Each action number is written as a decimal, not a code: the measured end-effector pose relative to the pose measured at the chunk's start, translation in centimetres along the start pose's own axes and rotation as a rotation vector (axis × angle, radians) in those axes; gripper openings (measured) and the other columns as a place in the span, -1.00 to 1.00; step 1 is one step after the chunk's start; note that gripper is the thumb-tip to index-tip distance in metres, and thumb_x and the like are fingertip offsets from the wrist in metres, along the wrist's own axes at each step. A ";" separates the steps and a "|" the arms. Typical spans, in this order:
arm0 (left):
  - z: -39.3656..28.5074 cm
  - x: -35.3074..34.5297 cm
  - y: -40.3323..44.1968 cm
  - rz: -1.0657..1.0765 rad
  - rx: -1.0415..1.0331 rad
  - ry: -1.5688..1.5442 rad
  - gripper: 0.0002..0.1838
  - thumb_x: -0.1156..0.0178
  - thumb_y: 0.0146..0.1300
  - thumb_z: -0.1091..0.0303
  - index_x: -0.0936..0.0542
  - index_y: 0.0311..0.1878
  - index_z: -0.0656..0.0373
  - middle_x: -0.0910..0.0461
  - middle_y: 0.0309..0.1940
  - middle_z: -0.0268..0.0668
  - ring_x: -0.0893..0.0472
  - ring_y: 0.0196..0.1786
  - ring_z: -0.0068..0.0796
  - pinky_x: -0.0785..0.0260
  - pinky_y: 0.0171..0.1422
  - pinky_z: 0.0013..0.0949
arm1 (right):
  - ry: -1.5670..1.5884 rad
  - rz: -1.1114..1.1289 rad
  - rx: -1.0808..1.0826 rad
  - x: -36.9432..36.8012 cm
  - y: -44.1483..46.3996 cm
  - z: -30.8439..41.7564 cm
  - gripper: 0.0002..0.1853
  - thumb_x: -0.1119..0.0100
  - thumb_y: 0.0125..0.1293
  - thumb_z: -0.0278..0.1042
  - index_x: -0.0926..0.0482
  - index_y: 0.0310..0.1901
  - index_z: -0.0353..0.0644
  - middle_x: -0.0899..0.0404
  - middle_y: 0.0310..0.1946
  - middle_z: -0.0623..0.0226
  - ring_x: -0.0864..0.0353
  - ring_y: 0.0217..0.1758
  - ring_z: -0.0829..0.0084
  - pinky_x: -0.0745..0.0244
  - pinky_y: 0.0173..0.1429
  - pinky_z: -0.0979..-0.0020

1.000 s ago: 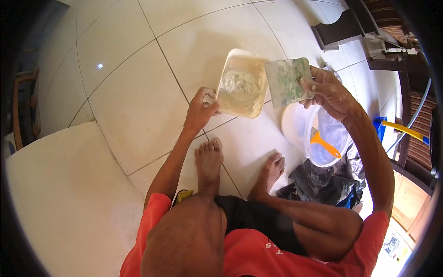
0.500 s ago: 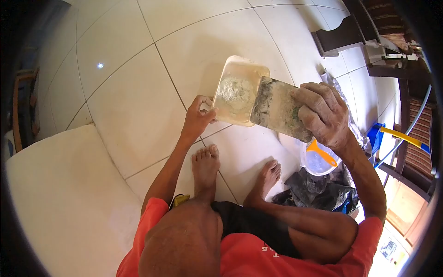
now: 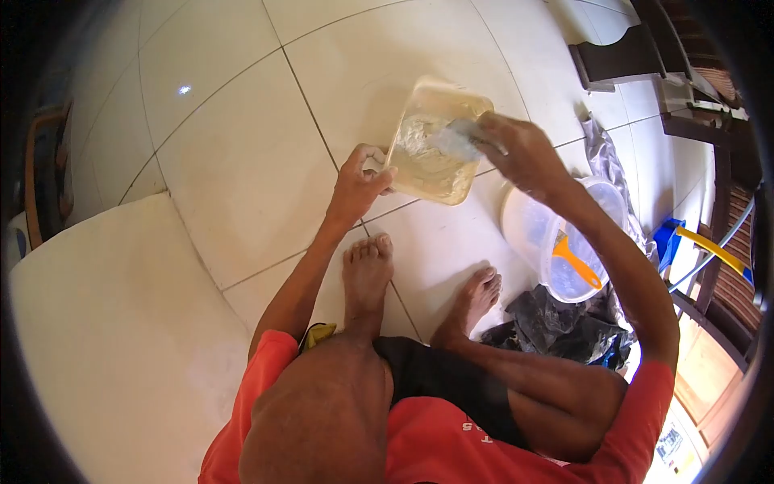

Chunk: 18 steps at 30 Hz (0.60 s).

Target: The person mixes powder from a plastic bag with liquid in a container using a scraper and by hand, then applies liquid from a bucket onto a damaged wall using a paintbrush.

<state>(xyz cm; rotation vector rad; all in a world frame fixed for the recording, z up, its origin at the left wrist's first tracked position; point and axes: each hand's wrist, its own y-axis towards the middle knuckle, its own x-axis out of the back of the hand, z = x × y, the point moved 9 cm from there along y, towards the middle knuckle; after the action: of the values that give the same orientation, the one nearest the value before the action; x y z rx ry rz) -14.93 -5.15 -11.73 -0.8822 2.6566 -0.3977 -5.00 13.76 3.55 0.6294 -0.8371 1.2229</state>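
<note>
My left hand (image 3: 360,184) pinches the near-left rim of a shallow, pale plastic tray (image 3: 442,90), thumb at the edge. The tray is tilted, and whitish powder or paste (image 3: 415,139) lies in it. My right hand (image 3: 522,155) grips a flat, stained rectangular plate (image 3: 459,139) whose far edge reaches into the tray, over or touching the whitish material; motion blur hides the exact contact.
Right of my feet, a clear plastic bucket (image 3: 524,222) holds an orange-handled brush (image 3: 576,262). Crumpled black plastic (image 3: 536,319) lies below it. Dark wooden furniture (image 3: 621,56) and a blue-and-yellow tool (image 3: 669,242) stand at right. A pale cushioned surface (image 3: 113,323) is at left.
My right hand has swung up and left, turning the plate from broadside to nearly edge-on and dipping it into the tray. The bucket shows more fully. My left hand keeps its grip.
</note>
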 end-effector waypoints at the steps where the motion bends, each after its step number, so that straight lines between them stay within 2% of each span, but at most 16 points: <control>1: 0.0 0.0 0.0 -0.004 -0.005 -0.009 -0.71 -0.30 0.26 0.44 -0.38 -0.10 0.26 -0.53 -0.01 -0.16 -0.64 -0.28 -0.51 -0.63 -0.25 -0.44 | -0.042 0.053 0.034 -1.7 -0.1 0.2 -0.80 -0.22 0.29 -0.38 -0.54 -0.10 -0.23 -0.64 -0.29 0.02 -0.67 -0.22 -0.01 -0.57 -0.14 0.13; 2: 0.0 0.1 -0.1 -0.009 -0.002 -0.010 -0.71 -0.30 0.26 0.44 -0.38 -0.10 0.26 -0.53 -0.01 -0.16 -0.64 -0.28 -0.51 -0.63 -0.25 -0.44 | -0.084 0.106 0.069 -3.2 -0.2 0.3 -0.82 -0.15 0.29 -0.37 -0.53 -0.10 -0.21 -0.65 -0.32 0.02 -0.67 -0.23 -0.02 -0.57 -0.14 0.07; 3: 0.2 0.1 0.0 -0.008 0.021 0.002 -0.71 -0.30 0.26 0.44 -0.38 -0.09 0.26 -0.53 -0.03 -0.17 -0.64 -0.29 -0.52 -0.63 -0.24 -0.43 | -0.092 0.183 -0.012 -4.6 -0.1 -0.1 -0.81 -0.23 0.24 -0.39 -0.54 -0.14 -0.22 -0.64 -0.31 0.05 -0.66 -0.22 0.00 -0.58 -0.15 0.10; 5: 0.4 0.2 0.0 -0.010 0.045 0.014 -0.70 -0.30 0.26 0.44 -0.38 -0.09 0.26 -0.54 -0.05 -0.18 -0.64 -0.30 -0.53 -0.64 -0.24 -0.43 | -0.116 0.199 -0.014 -5.9 0.2 -0.1 -0.82 -0.21 0.24 -0.40 -0.53 -0.14 -0.21 -0.65 -0.32 0.06 -0.66 -0.23 0.01 -0.58 -0.16 0.09; 7: 0.4 0.2 -0.1 0.001 0.085 0.033 -0.74 -0.27 0.27 0.48 -0.41 -0.06 0.21 -0.50 0.14 -0.12 -0.67 -0.18 -0.44 -0.58 -0.22 -0.42 | -0.146 0.207 0.009 -6.7 0.4 -0.3 -0.84 -0.17 0.23 -0.42 -0.50 -0.15 -0.19 -0.64 -0.34 0.07 -0.66 -0.25 0.02 -0.57 -0.18 0.09; 11: 0.3 0.1 -0.1 0.007 0.087 0.029 -0.74 -0.28 0.27 0.48 -0.41 -0.06 0.21 -0.50 0.15 -0.13 -0.67 -0.20 -0.45 -0.57 -0.23 -0.43 | -0.203 0.249 -0.094 -6.9 1.4 -2.1 -0.85 -0.17 0.25 -0.41 -0.48 -0.16 -0.17 -0.64 -0.35 0.08 -0.66 -0.26 0.01 -0.57 -0.19 0.09; 13: 0.2 0.1 -0.1 0.014 0.073 0.025 -0.73 -0.28 0.27 0.48 -0.41 -0.06 0.21 -0.50 0.14 -0.13 -0.66 -0.21 -0.46 -0.57 -0.23 -0.43 | -0.221 0.182 -0.060 -6.2 1.9 -1.9 -0.80 0.04 0.38 -0.35 -0.53 -0.10 -0.24 -0.67 -0.37 0.00 -0.70 -0.30 0.01 -0.58 -0.21 0.04; 14: 0.2 0.1 -0.1 0.012 0.074 0.024 -0.73 -0.28 0.27 0.48 -0.41 -0.06 0.21 -0.50 0.14 -0.13 -0.66 -0.21 -0.46 -0.57 -0.23 -0.43 | -0.220 0.184 -0.059 -6.1 2.1 -2.0 -0.80 0.04 0.38 -0.35 -0.53 -0.10 -0.24 -0.67 -0.37 0.00 -0.70 -0.30 0.01 -0.58 -0.21 0.04; 16: 0.3 0.2 -0.1 0.012 0.095 0.044 -0.73 -0.28 0.27 0.49 -0.41 -0.05 0.22 -0.50 0.14 -0.14 -0.66 -0.21 -0.46 -0.57 -0.22 -0.44 | -0.198 0.159 -0.151 -5.7 2.6 -2.9 -0.87 -0.17 0.27 -0.40 -0.50 -0.17 -0.16 -0.64 -0.34 0.05 -0.67 -0.26 0.00 -0.56 -0.18 0.08; 18: 0.3 0.1 -0.1 0.017 0.078 0.035 -0.73 -0.28 0.27 0.49 -0.41 -0.06 0.23 -0.50 0.14 -0.14 -0.66 -0.21 -0.47 -0.57 -0.21 -0.44 | -0.228 0.134 -0.115 -5.5 3.1 -3.2 -0.86 -0.11 0.30 -0.40 -0.52 -0.14 -0.17 -0.66 -0.35 0.03 -0.68 -0.29 0.00 -0.57 -0.19 0.06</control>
<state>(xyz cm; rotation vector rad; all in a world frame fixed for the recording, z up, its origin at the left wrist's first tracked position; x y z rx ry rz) -14.90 -5.34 -11.99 -0.8364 2.6590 -0.5135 -8.03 14.05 -2.85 0.6346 -1.1480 1.2281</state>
